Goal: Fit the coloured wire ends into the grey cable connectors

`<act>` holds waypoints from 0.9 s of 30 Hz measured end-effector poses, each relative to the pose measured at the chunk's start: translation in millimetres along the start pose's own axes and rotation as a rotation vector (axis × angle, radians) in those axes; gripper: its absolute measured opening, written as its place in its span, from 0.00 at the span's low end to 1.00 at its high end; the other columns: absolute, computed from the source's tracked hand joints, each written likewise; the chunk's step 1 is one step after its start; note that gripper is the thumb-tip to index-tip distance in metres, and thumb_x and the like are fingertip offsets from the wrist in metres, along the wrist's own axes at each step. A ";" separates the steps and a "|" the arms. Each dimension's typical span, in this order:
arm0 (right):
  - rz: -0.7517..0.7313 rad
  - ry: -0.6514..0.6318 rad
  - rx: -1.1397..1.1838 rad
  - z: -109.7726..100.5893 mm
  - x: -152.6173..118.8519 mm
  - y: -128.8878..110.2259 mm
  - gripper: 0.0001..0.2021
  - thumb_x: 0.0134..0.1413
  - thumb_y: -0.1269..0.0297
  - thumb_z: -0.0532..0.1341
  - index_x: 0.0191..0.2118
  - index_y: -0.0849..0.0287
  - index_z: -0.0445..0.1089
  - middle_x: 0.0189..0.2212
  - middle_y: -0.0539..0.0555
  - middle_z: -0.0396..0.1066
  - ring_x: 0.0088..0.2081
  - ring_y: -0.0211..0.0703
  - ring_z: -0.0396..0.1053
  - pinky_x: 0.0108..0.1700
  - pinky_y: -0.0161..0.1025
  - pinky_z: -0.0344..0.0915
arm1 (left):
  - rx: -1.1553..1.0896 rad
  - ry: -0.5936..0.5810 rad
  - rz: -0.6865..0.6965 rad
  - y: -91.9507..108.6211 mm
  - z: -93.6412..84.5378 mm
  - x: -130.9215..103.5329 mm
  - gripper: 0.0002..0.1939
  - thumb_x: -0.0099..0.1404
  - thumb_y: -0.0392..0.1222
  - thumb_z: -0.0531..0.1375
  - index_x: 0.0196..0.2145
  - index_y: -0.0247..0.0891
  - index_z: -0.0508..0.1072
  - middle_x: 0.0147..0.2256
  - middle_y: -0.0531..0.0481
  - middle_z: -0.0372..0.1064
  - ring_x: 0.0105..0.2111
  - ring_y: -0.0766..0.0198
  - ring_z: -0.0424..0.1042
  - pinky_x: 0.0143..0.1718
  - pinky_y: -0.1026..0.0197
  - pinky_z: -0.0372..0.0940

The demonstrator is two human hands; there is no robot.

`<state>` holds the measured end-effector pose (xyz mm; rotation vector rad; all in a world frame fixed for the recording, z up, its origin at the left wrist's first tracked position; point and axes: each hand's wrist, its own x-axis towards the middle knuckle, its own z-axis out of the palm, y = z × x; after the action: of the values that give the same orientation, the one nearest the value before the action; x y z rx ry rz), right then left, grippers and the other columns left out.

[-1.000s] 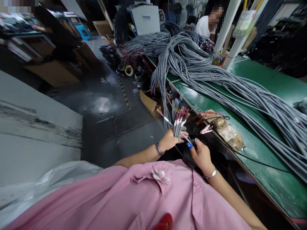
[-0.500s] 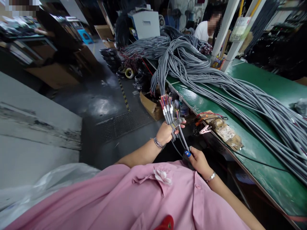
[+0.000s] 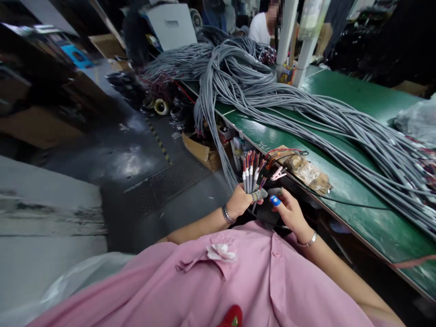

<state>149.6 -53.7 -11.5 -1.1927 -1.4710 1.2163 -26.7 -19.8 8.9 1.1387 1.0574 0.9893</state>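
Note:
My left hand [image 3: 241, 200] is closed around a bundle of grey cables [image 3: 250, 182]. Their stripped ends point up, fanning out into thin red, blue and other coloured wires above white collars. A grey finger cover is on one of its fingers. Just right of the bundle is my right hand [image 3: 293, 213], with blue wrap on the thumb and a grey cover on a finger. Thumb and finger are slightly apart, and I see nothing between them. From the bundle, the cables' lower lengths are mostly hidden behind the hands and shirt.
Long grey cables [image 3: 245, 81] lie heaped along the green table [image 3: 344, 91], some hanging over its near edge. A pink clip [image 3: 278, 173] and a taped brown packet [image 3: 306, 172] are at that edge. An open cardboard box [image 3: 200, 152] stands below. A person in white [image 3: 260, 28] is beyond the table.
My right hand has let go of the cable it held below the bundle and moved up beside the wire ends. My left hand still grips the bundle, now more upright. The view has shifted right.

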 end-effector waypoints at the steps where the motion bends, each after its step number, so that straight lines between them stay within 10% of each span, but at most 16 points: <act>1: 0.004 0.023 0.015 0.4 0.4 -4.6 0.13 0.55 0.55 0.61 0.44 0.55 0.67 0.32 0.51 0.68 0.31 0.40 0.65 0.30 0.36 0.65 | 0.035 -0.003 -0.006 -2.9 3.5 -1.2 0.17 0.50 0.49 0.69 0.19 0.33 0.70 0.18 0.51 0.67 0.18 0.70 0.63 0.20 0.67 0.56; 13: 0.167 -0.049 0.329 -10.1 17.4 -17.9 0.13 0.48 0.54 0.66 0.32 0.58 0.69 0.23 0.48 0.68 0.24 0.36 0.64 0.27 0.35 0.59 | 0.036 -0.301 -0.107 -5.4 11.3 0.3 0.19 0.54 0.53 0.66 0.26 0.31 0.72 0.23 0.45 0.73 0.21 0.65 0.71 0.19 0.68 0.57; 27: 0.227 0.207 0.362 11.4 30.0 -7.9 0.15 0.40 0.54 0.69 0.30 0.59 0.71 0.25 0.49 0.68 0.24 0.34 0.60 0.25 0.33 0.59 | -0.113 0.014 -0.151 -13.6 8.4 8.6 0.14 0.50 0.46 0.68 0.28 0.32 0.73 0.22 0.46 0.73 0.19 0.65 0.71 0.15 0.68 0.51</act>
<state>132.2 -26.5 -4.2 -1.2129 -0.9339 1.3951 -15.7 -15.2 -4.8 0.9478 1.0687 0.9265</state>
